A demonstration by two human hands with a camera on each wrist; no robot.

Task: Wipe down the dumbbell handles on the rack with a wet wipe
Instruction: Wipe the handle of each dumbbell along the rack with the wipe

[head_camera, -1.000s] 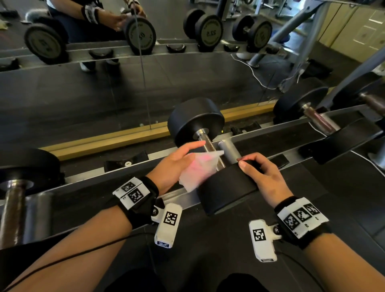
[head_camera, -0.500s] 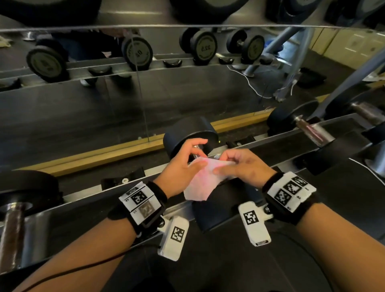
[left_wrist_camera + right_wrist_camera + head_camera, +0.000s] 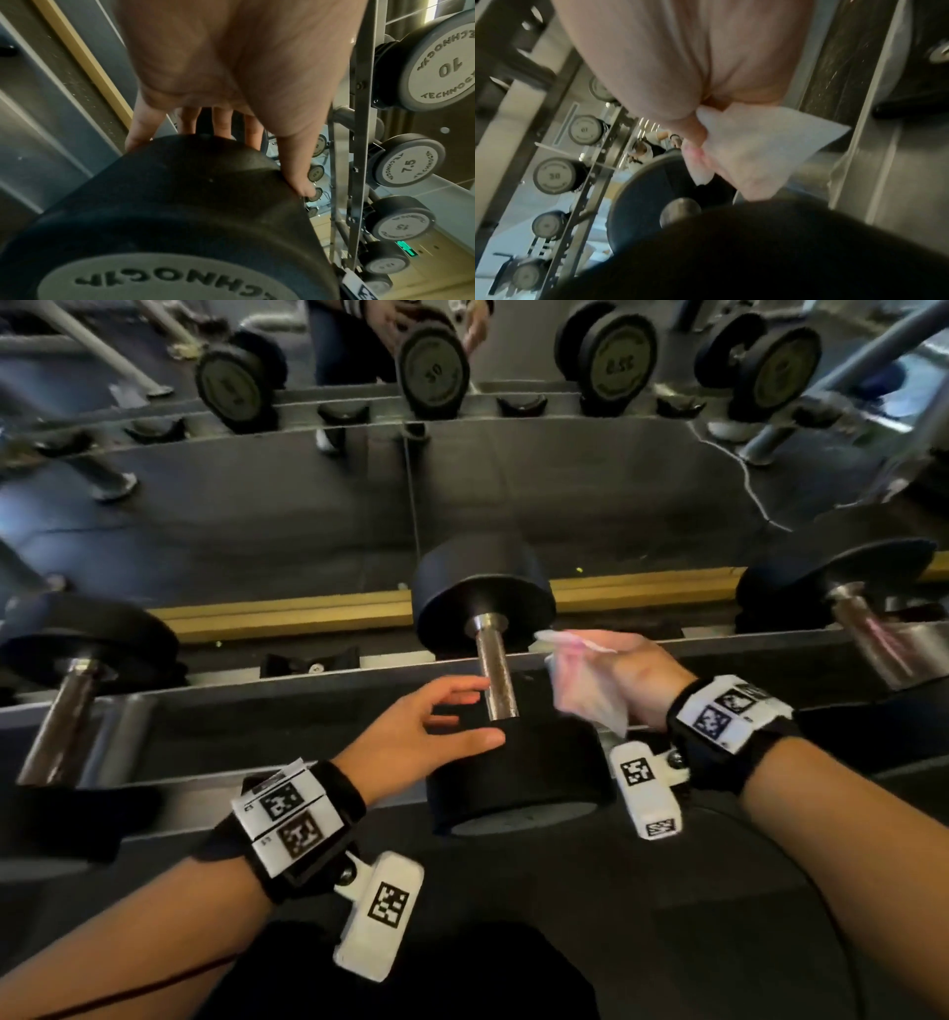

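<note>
Centre dumbbell (image 3: 506, 711) lying on the rack (image 3: 205, 747), chrome handle (image 3: 495, 677) bare. Left hand (image 3: 411, 737) open, fingers spread, thumb laid on the near weight head (fingers just beside the handle). Right hand (image 3: 616, 680) pinching the wet wipe (image 3: 585, 690), held right of the handle, not touching it.

Dim gym light, soft and grainy.
Motion blur smears the right hand (image 3: 624, 677); wide-angle edges bend, wrist views hazy.

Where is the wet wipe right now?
In the head view the wet wipe is held in the right hand, just right of the middle dumbbell's steel handle.
</note>
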